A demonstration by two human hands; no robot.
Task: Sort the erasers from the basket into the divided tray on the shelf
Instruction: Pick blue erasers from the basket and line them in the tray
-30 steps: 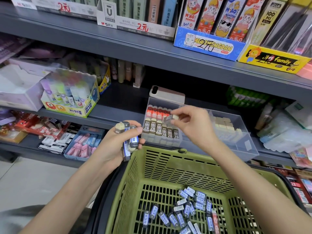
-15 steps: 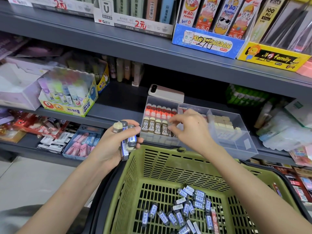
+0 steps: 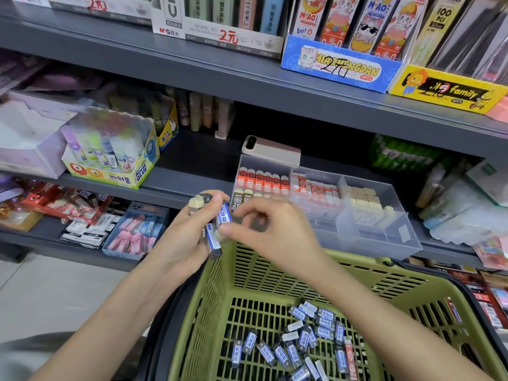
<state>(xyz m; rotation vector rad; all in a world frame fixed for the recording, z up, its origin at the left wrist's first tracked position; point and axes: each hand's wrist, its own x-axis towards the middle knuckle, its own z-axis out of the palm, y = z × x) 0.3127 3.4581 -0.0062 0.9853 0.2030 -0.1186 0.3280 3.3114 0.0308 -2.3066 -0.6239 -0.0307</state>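
One grey store shelf [image 3: 192,163] runs beyond the fingers and carries the clear divided tray [image 3: 371,232], which stands just behind the right fingers. The tray's compartments hold rows of sleeved erasers [image 3: 262,181]. A green plastic basket [image 3: 275,276] sits below both hands, its far rim under the fingertips. Many blue-sleeved erasers [image 3: 302,339] lie loose on its floor, well below the fingers. The left hand [image 3: 187,240] is raised over the basket's left rim, its fingers curled round a bundle of erasers [image 3: 221,215]. A cream-tipped eraser [image 3: 197,202] sticks up above the left fingertips. The right hand [image 3: 277,235] meets the left, its fingers bent and its thumb tip against the bundle. Motion blur hides whether the right fingers pinch an eraser.
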